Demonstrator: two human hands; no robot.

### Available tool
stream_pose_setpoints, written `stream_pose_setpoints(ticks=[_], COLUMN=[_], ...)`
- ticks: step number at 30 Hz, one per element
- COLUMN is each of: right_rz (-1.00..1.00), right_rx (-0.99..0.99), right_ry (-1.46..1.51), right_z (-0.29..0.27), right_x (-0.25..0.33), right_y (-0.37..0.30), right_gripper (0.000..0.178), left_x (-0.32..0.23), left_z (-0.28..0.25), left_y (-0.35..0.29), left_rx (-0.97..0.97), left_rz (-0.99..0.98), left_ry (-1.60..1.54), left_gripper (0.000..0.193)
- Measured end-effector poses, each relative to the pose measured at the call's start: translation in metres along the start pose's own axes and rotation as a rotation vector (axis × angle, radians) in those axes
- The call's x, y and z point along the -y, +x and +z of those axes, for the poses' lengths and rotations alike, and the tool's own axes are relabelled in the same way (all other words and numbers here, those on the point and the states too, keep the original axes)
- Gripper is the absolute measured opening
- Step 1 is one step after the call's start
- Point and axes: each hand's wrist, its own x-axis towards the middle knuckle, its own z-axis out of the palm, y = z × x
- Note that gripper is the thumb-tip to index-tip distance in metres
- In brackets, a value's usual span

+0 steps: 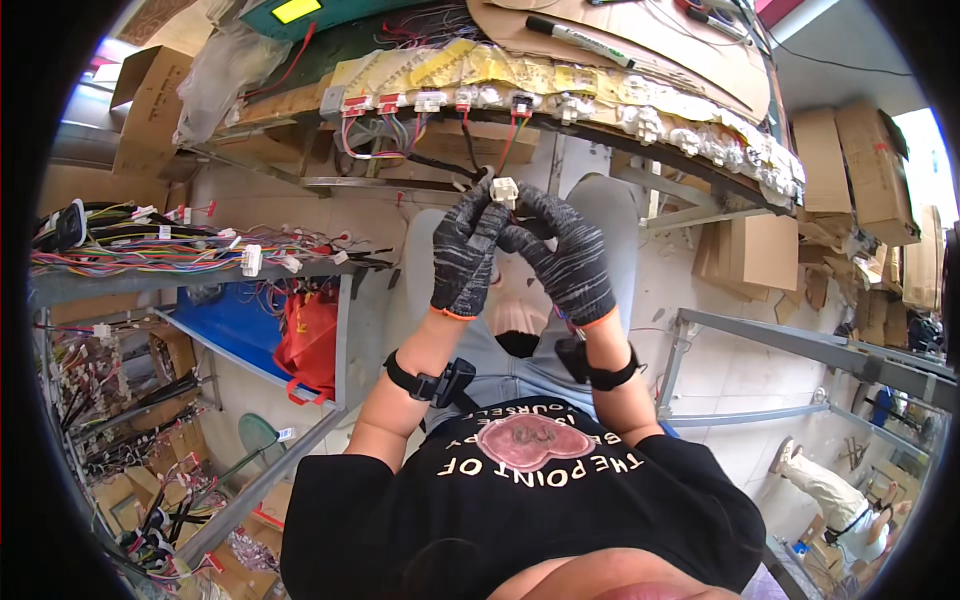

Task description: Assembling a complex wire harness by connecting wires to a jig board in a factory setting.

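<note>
A small white plastic wire connector (504, 191) is pinched at the fingertips of my two hands, in front of the bench edge. My left hand (464, 255), in a dark grey knitted glove, closes on its left side. From the right, my right hand (572, 262), gloved alike, has its fingers curled against the connector and the left fingers. Any wires behind the connector are mostly hidden by the gloves. Just beyond, red, white and black connectors (390, 104) with coloured wires sit in a row along the bench edge.
A marker (580, 42) lies on cardboard on the bench. At left, a rack holds wire bundles (160, 240), with a red bag (308, 340) below. Cardboard boxes (872, 170) and a metal frame (800, 345) stand at right. Another person (845, 505) is at the lower right.
</note>
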Motion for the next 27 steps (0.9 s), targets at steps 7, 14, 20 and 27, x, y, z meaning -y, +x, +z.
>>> stream_pose_setpoints(ticks=[7, 14, 20, 27], right_rz=[0.267, 0.123, 0.311, 0.041], right_rx=[-0.196, -0.361, -0.373, -0.367], right_ry=[0.516, 0.611, 0.928, 0.28], right_z=[-0.013, -0.019, -0.015, -0.037], right_x=[-0.025, -0.043, -0.024, -0.018], right_y=[0.022, 0.053, 0.05, 0.056], right_gripper=[0.017, 0.009, 0.01, 0.014], left_x=[0.016, 0.048, 0.081, 0.069], left_z=[0.003, -0.026, -0.062, -0.029], left_y=[0.021, -0.03, -0.062, -0.064], left_rx=[0.074, 0.222, 0.444, 0.579], left_rz=[0.453, -0.275, -0.286, 0.247], left_ry=[0.28, 0.11, 0.435, 0.858], left_gripper=[0.031, 0.028, 0.025, 0.029])
